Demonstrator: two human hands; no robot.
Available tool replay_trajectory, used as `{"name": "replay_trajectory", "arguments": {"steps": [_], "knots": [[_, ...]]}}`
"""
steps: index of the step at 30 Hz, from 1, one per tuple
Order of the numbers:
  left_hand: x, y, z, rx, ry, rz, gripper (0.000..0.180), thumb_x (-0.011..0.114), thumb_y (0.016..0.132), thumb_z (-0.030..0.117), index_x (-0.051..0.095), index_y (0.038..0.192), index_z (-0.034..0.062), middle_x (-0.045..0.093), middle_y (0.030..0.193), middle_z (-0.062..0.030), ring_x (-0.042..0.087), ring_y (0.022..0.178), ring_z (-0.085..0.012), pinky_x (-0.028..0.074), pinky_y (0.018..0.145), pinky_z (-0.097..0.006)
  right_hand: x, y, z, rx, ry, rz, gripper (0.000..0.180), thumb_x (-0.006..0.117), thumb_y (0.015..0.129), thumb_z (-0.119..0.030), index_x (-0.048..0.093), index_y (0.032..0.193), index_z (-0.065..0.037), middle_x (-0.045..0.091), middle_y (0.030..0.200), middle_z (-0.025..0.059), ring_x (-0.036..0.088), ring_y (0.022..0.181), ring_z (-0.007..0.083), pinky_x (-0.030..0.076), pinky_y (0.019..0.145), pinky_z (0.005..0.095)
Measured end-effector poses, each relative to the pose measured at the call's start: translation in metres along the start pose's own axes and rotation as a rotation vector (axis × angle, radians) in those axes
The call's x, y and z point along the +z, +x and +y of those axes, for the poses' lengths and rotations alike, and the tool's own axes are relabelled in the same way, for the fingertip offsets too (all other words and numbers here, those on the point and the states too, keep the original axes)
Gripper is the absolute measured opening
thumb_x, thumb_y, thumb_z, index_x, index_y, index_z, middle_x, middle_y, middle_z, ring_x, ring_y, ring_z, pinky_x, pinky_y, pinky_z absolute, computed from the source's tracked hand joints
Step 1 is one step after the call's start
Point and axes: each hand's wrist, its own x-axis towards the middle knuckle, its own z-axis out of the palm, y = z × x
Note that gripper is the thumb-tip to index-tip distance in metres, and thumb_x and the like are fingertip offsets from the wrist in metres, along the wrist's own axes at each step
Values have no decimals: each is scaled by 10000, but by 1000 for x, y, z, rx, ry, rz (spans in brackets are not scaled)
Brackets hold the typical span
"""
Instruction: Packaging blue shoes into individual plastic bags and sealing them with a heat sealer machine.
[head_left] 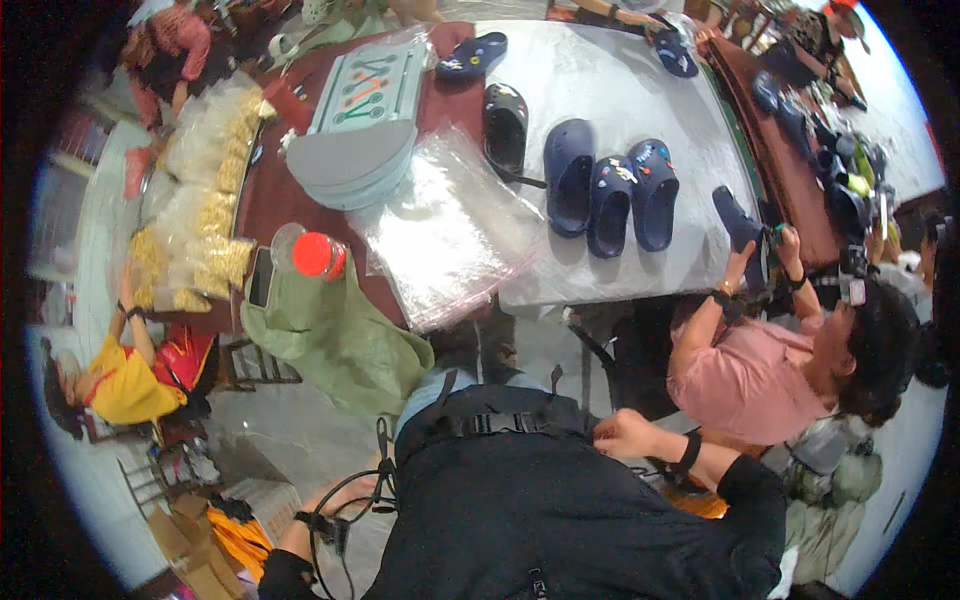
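My right hand (625, 435) is at the right side of my waist, fingers curled in; whatever they may hold is hidden. Low at my left side hangs my left hand (350, 495), partly covered by a black cable (385, 465), its fingers hard to see. Neither hand touches the table. Nearest on the white tabletop (640, 285) stand three navy clogs, a plain one (570, 180) and two with charms, one in the middle (610, 205) and one to the right (654, 195). A dark clog (505, 130) lies behind them, near clear plastic bags (440, 230).
On the left are a grey plastic stool (350, 165), a red-lidded jar (320, 256), a phone (261, 278), green cloth (340, 345) and bags of yellow pieces (205, 230). At right, a person in pink (750, 370) handles a navy clog (735, 215). Another person (140, 370) sits left.
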Motion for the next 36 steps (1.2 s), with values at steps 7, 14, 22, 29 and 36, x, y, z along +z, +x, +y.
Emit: {"name": "replay_trajectory", "arguments": {"steps": [7,14,22,29,36], "knots": [[-22,-40,244,194,546,268,290,473,922,214,522,1143,32,560,1130,-64,570,979,-171,449,860,-301,-10,42,-36,-53,170,-156,288,661,739,-289,595,667,-18,582,577,67,564,542,201,441,536,336],[38,20,310,391,1019,-616,360,443,944,227,477,1267,74,473,1280,-83,424,1187,-197,322,1000,-315,-10,96,-92,-148,255,-228,326,661,788,-345,581,786,-30,581,686,38,523,625,126,416,560,287],[6,97,341,552,1165,-489,284,494,911,221,570,1119,44,592,1090,-93,560,986,-189,429,866,-303,-36,142,-111,-94,117,-55,309,643,788,-308,584,919,-35,617,867,102,583,812,213,462,719,353],[48,150,475,938,2201,-237,199,502,783,130,617,935,72,603,761,-162,600,750,-349,473,676,-439,-18,263,-233,-1040,134,-333,398,485,852,-124,436,1226,5,403,1276,242,361,1213,353,231,1051,404],[147,170,529,1517,1783,10,163,552,775,112,608,917,57,601,835,-148,580,783,-337,467,682,-420,50,310,-281,-1199,-141,-772,407,372,942,-321,537,1036,38,561,1047,255,514,984,403,397,851,436]]}}
